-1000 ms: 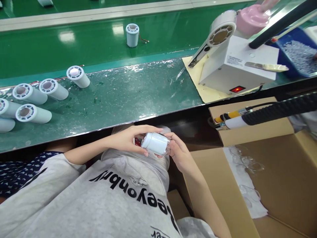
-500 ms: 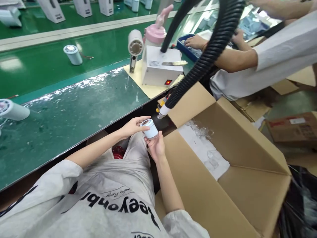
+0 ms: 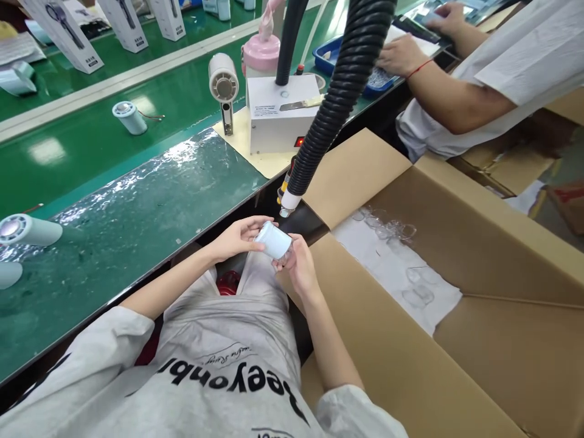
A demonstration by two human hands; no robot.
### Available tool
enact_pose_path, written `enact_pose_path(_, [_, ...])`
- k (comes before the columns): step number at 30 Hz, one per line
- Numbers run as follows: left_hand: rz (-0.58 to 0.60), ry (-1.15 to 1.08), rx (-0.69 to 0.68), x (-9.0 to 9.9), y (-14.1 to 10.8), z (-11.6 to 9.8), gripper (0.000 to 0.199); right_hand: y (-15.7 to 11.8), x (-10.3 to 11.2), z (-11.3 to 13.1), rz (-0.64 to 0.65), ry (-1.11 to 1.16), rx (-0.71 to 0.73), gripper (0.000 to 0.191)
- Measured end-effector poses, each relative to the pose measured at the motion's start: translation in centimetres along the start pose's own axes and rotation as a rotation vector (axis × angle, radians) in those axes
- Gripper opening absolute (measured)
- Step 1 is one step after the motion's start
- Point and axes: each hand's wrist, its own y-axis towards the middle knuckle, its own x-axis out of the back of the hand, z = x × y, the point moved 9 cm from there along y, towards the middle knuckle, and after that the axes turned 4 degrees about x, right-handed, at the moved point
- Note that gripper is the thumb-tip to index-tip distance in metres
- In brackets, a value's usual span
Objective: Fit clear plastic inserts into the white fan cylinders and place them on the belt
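Note:
Between my hands, above my lap, is a light blue cylindrical housing, tilted on its side. My left hand grips its left end, thumb in front and fingers behind. Around the lower right end are the fingers of my right hand, with something clear or pale at that end that I cannot make out. Just above the housing hangs the nozzle of a black corrugated hose, apart from it. More such blue cylinders lie on the bench at left, one being the nearer cylinder.
A white box-shaped machine with a lit red switch stands beside a small handheld fan and a pink-lidded bottle. At right, an open carton holds clear plastic rings. A co-worker's arm reaches over a blue tray.
The housing has turned from nearly upright to more sideways, its open top rim swinging left out of sight. My right fingers have shifted up around its right end. The camera view has shifted slightly.

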Motion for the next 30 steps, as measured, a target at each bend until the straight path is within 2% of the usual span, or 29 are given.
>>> enact_pose_path(5, [0.113, -0.028, -0.134, -1.0, -5.2, -1.7, 0.071, -3.5, -3.0, 2.4, 0.196, -0.190, -0.013, 0.061])
enact_pose_path(8, [0.115, -0.016, -0.214, -1.6, -7.6, -3.1, 0.069, -4.8, -4.5, 3.5, 0.236, -0.220, -0.004, 0.061])
enact_pose_path(11, [0.034, 0.015, -0.281, -1.0, -9.5, -4.4, 0.067, -5.4, -5.3, 4.5, 0.236, -0.200, 0.032, 0.060])
enact_pose_path(15, [-0.233, -0.025, -0.374, 2.5, -11.6, -5.4, 0.060, -6.1, -5.1, 5.7, 0.197, -0.168, 0.071, 0.058])
enact_pose_path(18, [-0.388, -0.155, -0.294, 4.5, -12.0, -4.3, 0.061, -7.2, -5.4, 5.5, 0.227, -0.145, 0.064, 0.056])
enact_pose_path(20, [-0.389, -0.241, -0.177, 4.1, -11.3, -3.2, 0.061, -7.8, -5.7, 4.7, 0.269, -0.128, 0.043, 0.054])
enact_pose_path(22, [-0.342, -0.332, -0.068, 2.8, -10.4, -2.4, 0.055, -8.2, -4.6, 3.8, 0.250, -0.117, 0.044, 0.053])
enact_pose_path(23, [-0.302, -0.382, -0.015, 1.9, -10.0, -2.1, 0.050, -8.4, -2.8, 3.6, 0.169, -0.125, 0.074, 0.053])
enact_pose_path(24, [-0.259, -0.429, 0.033, 1.0, -9.5, -1.8, 0.046, -8.8, 0.2, 3.8, 0.016, -0.159, 0.126, 0.051])
enact_pose_path(25, [-0.220, -0.464, 0.075, 0.2, -9.1, -1.6, 0.044, -9.8, 4.3, 4.5, -0.217, -0.235, 0.189, 0.049])
enact_pose_path(26, [-0.193, -0.480, 0.109, -0.4, -8.8, -1.4, 0.041, -12.0, 9.1, 5.6, -0.505, -0.332, 0.257, 0.047])
enact_pose_path(28, [-0.208, -0.449, 0.152, -0.3, -8.3, -0.8, 0.033, -20.4, 17.9, 8.4, -1.195, -0.648, 0.296, 0.045])
enact_pose_path(29, [-0.250, -0.422, 0.175, 0.2, -8.2, -0.3, 0.029, -24.6, 20.9, 9.4, -1.397, -0.718, 0.280, 0.044])
enact_pose_path(30, [-0.298, -0.395, 0.208, 0.9, -8.2, 0.3, 0.025, -28.5, 23.5, 10.1, -1.527, -0.758, 0.252, 0.044])
